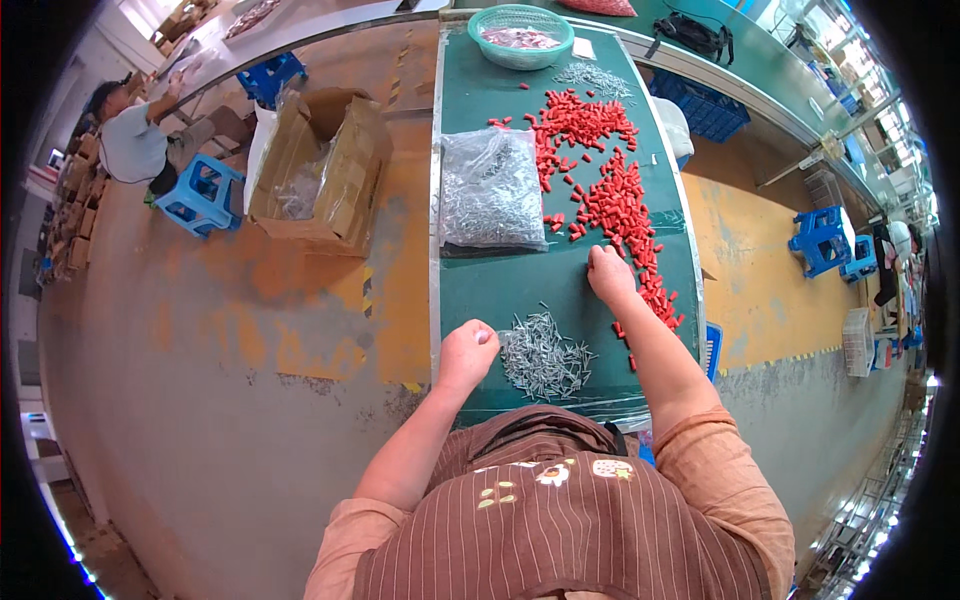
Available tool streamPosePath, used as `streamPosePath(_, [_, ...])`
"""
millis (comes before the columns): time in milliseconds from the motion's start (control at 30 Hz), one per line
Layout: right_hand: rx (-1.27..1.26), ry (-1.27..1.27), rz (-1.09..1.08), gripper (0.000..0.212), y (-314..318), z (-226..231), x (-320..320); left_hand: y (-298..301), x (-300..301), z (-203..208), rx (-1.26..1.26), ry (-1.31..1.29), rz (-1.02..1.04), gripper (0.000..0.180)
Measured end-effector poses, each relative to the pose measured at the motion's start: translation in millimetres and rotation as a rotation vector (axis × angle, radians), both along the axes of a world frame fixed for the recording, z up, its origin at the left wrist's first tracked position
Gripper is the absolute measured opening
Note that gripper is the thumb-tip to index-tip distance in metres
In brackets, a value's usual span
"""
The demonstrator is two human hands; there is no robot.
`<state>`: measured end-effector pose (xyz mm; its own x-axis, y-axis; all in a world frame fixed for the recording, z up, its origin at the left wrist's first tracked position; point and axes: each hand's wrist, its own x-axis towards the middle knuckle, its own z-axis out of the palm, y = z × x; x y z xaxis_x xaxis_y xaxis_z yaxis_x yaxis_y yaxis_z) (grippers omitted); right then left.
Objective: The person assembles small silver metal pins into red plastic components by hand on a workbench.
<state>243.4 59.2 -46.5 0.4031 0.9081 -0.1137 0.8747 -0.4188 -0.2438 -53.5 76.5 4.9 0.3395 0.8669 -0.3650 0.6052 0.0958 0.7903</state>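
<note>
My left hand is closed in a fist just left of a loose pile of small silver screws on the green tabletop. What its fingers hold, if anything, is too small to make out. Further forward, my right hand is also closed, with its fingers bent under, at the left edge of a long spread of small red cylindrical pieces. The contents of its grip are hidden. A clear plastic bag full of silver screws lies flat on the table's left side, ahead of my left hand.
At the table's far end stand a green mesh basket and more silver pieces. On the floor at left are an open cardboard box and a blue stool, near a seated person. Another blue stool stands at right.
</note>
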Motion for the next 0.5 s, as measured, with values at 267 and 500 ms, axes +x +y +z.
streamPosePath(267, [-0.163,-0.001,0.11,0.013,-35,-5,-2,-4,6,1,-0.052,0.011,-0.014,0.017])
streamPosePath(500, [0.066,0.451,0.016,0.011,-59,61,-40,-14,15,-4,0.051,0.041,-0.08,0.017])
